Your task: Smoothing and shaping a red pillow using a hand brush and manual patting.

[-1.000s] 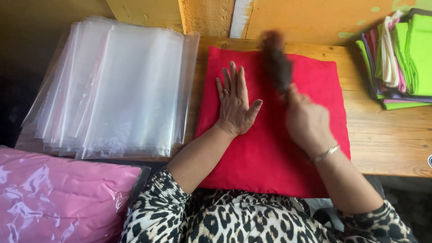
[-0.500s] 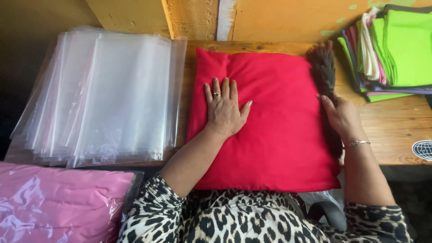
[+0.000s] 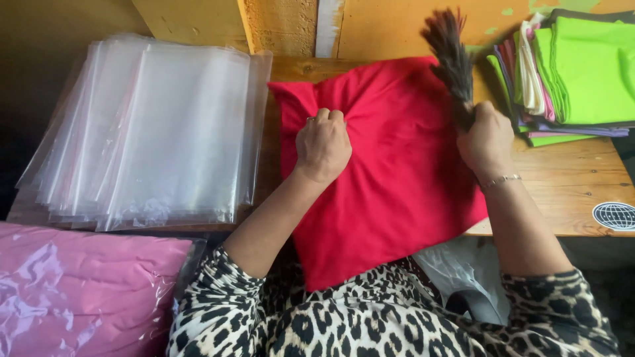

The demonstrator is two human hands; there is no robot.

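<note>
Red square fabric cushion lying tilted across the near edge of the wooden table, lower corner hanging off over the lap, cloth bunched into folds near its upper left. Left hand closed in a fist on that bunched cloth, gripping a pinch of the red fabric, ring on one finger. Right hand closed around the handle of a dark bristly hand brush, bracelet at the wrist, resting at the cushion's right edge; brush tuft pointing up and away, over the cushion's upper right corner and close to the yellow wall.

Just right of the brush, a stack of folded cloths in green, white, pink and purple on the table, apart from the cushion. Round dark sticker near the table's right edge. To the left of the cushion, a thick pile of clear plastic bags, its right edge beside the cushion's left corner. Lower left, a pink cushion wrapped in clear plastic. Below, sleeves of a leopard-print garment, and a crumpled clear plastic bag under the cushion's lower right side.
</note>
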